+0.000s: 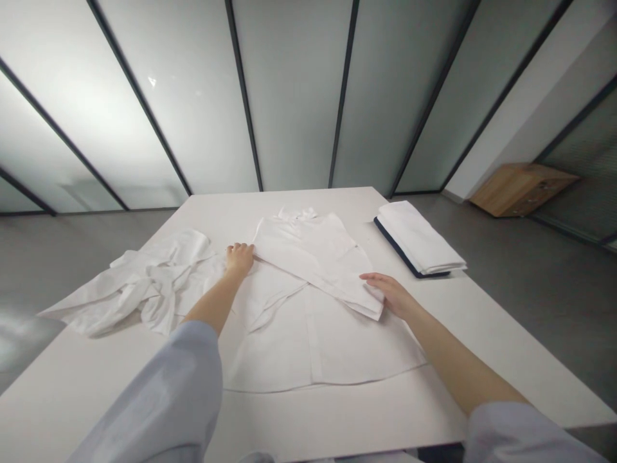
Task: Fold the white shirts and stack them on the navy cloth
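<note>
White table (96,399): your shirt (270,350) half folded.
Crumpled side (144,289) remains at 10 o'clock; right hand (388,294) open, left hand (240,258) grip unclear.

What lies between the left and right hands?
In the head view, the folded-over part of a white button-front shirt lies between the left hand and the right hand.

My white button-front shirt (313,341) lies spread on the surface (87,399), one sleeve (313,257) folded diagonally across it, the other sleeve (154,286) crumpled out leftward.
</note>
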The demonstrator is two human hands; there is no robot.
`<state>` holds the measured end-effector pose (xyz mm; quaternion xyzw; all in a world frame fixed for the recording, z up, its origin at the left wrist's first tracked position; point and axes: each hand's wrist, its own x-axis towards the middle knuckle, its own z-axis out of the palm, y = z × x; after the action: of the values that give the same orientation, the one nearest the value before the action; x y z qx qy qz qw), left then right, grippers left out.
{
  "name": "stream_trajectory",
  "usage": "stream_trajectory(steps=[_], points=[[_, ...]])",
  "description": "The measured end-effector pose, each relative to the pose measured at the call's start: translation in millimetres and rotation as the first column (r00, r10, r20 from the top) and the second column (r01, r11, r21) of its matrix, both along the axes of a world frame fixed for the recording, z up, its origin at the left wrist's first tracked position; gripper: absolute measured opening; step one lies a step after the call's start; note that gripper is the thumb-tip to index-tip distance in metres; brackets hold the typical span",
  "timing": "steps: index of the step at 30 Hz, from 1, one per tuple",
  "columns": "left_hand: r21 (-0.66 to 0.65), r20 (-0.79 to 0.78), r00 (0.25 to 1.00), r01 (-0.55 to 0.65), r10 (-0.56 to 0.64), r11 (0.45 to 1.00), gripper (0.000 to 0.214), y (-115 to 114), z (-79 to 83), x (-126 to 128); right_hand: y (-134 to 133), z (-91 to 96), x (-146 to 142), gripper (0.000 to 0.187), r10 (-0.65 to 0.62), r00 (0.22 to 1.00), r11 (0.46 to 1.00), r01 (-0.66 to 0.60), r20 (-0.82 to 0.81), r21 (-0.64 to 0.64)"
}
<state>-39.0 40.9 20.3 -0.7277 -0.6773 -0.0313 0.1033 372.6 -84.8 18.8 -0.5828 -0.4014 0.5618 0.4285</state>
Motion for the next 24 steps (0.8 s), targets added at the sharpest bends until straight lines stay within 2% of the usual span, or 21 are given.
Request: stream_trajectory(steps=[5, 7, 9, 11, 13, 14, 16, 18, 20, 22, 24], points=[[-0.072, 0.084, 0.971, -0.216, 0.222, 0.974, 0.038, 4, 2.4, -16, 0, -5.7, 1, 0.029, 0.101, 0.981, 0.989, -0.117, 0.166, 0.088], [-0.15, 0.133, 0.942, -0.289, 0.309, 0.945, 0.039, 5, 2.5, -17, 3, -8.6, 6, 0.031, 0.151, 0.935, 0.978, -0.189, 0.321, 0.089], [-0.158, 0.164, 0.922, -0.326, 0.35, 0.932, 0.042, 5, 2.7, -15, 8, -11.2, 12, 0.038, 0.158, 0.844, 0.969, -0.233, 0.512, 0.086], [-0.056, 0.189, 0.937, -0.288, 0.293, 0.956, 0.047, 5, 2.7, -9, 15, -13.7, 16, 0.044, 0.098, 0.728, 0.956, -0.257, 0.679, 0.138], [0.05, 0.185, 0.972, -0.155, 0.143, 0.987, 0.051, 4, 1.2, 0, 24, -16.7, 15, 0.046, 0.021, 0.613, 0.917, -0.327, 0.79, 0.229], [0.065, 0.17, 0.984, -0.073, 0.061, 0.995, 0.05, 4, -0.5, 5, 30, -18.5, 12, 0.046, -0.008, 0.558, 0.887, -0.38, 0.83, 0.264], [0.006, 0.137, 0.989, 0.051, -0.051, 0.999, 0.049, 4, -5.8, 15, 41, -22.7, 3, 0.047, -0.033, 0.44, 0.83, -0.488, 0.897, 0.27], [-0.094, 0.109, 0.991, 0.084, -0.073, 0.992, 0.054, 4, -12.8, 23, 51, -27.5, -8, 0.052, -0.018, 0.307, 0.814, -0.548, 0.952, 0.192], [-0.171, 0.093, 0.995, 0.057, -0.041, 0.984, 0.06, 6, -19.5, 26, 56, -32.3, -19, 0.057, 0.025, 0.184, 0.829, -0.553, 0.983, 0.082], [-0.207, 0.088, 0.996, 0.029, -0.011, 0.978, 0.063, 6, -24.2, 27, 55, -36.2, -26, 0.061, 0.064, 0.1, 0.843, -0.538, 0.993, 0.0], [-0.213, 0.085, 0.996, 0.022, -0.004, 0.977, 0.063, 3, -26.5, 27, 47, -38.7, -29, 0.064, 0.077, 0.058, 0.848, -0.528, 0.995, -0.035]])
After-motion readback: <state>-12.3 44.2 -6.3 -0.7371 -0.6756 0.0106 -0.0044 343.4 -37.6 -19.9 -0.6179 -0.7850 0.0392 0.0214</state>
